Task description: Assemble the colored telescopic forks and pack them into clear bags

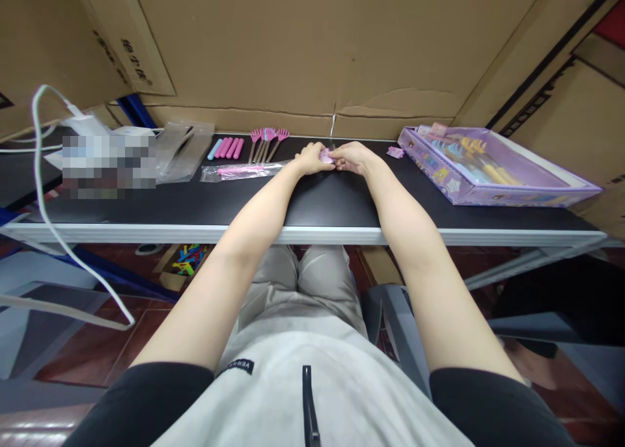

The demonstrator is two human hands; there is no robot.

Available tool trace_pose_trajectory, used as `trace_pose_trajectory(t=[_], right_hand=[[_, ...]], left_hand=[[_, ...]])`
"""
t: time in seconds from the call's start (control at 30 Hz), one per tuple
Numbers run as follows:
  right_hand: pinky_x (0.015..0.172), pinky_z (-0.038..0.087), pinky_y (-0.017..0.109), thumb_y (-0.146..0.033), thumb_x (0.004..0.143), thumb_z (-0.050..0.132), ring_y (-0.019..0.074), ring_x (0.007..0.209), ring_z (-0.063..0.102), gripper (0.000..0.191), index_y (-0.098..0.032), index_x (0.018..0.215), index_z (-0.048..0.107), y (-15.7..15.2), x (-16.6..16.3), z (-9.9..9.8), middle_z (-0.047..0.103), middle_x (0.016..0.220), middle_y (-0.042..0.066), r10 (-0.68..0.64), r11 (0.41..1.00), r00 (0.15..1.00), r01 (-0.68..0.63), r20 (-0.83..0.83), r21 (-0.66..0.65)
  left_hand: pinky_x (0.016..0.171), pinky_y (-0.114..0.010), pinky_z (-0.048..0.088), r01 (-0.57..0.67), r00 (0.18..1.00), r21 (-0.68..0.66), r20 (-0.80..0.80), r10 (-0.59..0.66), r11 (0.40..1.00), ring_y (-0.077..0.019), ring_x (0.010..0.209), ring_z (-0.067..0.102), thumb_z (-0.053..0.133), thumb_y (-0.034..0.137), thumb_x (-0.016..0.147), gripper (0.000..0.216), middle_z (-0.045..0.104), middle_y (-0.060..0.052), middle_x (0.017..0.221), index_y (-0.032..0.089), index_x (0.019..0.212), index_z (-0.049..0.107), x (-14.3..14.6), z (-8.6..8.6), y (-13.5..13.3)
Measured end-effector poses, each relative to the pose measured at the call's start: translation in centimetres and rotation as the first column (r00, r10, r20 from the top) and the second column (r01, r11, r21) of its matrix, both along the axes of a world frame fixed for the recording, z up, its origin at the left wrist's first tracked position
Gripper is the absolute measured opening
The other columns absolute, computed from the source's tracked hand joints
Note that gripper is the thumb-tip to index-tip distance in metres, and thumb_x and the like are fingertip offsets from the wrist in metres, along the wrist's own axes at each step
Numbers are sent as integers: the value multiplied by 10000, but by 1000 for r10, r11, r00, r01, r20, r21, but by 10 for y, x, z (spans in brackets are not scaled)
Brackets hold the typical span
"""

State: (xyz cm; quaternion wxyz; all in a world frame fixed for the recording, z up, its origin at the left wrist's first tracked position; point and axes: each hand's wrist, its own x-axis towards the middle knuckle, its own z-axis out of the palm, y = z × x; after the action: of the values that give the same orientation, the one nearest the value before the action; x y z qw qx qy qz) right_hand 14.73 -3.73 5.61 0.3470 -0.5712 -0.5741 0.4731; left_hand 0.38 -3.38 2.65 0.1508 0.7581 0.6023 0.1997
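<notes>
Near the back of the black table, a small pink printed card (326, 155) is between my hands. My left hand (312, 159) has its fingers closed around the card's left side. Thumb and fingers of my right hand (355, 158) pinch at its right edge; the fingertips partly hide it. Left of my left hand lies a clear plastic sleeve (209, 174) with a pink rod-shaped piece (241, 170) inside. Behind it are several claw-shaped heads on thin stems (268, 141), mostly pink. Several pink handles (230, 148) and a light blue one (215, 149) lie in a row.
A lilac display box (454, 188) holding claw-headed sticks stands at the right. Beside it lies another pink card (395, 152). Clear bags (183, 151) and a white cable (43, 193) are at the left. Cardboard (312, 50) walls the back.
</notes>
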Motion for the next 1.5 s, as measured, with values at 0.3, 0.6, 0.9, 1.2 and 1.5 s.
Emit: trace_pose_trajectory(t=[0.3,0.6,0.9,1.2,1.5], right_hand=[[532,389,195,55,996,584,77,487,433,437,-147,612,539,3,2,2,483,498,-6,17,1000,1000,-17,-11,-3],[465,312,181,56,969,624,64,466,367,468,-165,574,504,-2,-2,1,409,448,-36,-1,1000,999,0,46,31],[433,286,172,50,959,679,36,427,346,488,-164,564,489,6,-1,-5,407,440,-48,-11,999,999,8,46,47],[439,294,174,23,980,689,41,443,362,445,-155,609,520,2,-4,-3,422,465,-50,-15,1000,999,13,42,28],[443,281,183,22,985,644,50,461,347,420,-168,638,502,9,6,0,426,507,-51,-26,999,999,25,24,24]], left_hand=[[1249,-418,428,1,1000,7,11,-1,1000,-293,1501,559,770,356,931,630,555,-163,1623,189,1503,565,0,-2,4],[1252,-433,429,15,1000,22,-14,-15,1000,-304,1512,547,773,341,943,629,551,-174,1622,175,1512,564,1,-3,4],[1267,-436,411,41,999,47,-4,-41,998,-306,1517,531,785,319,914,659,549,-158,1608,187,1518,557,-1,-8,10],[1260,-455,413,50,998,52,26,-51,997,-318,1506,527,775,313,892,648,550,-161,1597,199,1496,571,-2,-8,11],[1310,-576,308,-19,999,40,-28,20,999,-385,1577,441,833,454,875,736,519,-133,1659,298,1539,556,-3,0,-1]])
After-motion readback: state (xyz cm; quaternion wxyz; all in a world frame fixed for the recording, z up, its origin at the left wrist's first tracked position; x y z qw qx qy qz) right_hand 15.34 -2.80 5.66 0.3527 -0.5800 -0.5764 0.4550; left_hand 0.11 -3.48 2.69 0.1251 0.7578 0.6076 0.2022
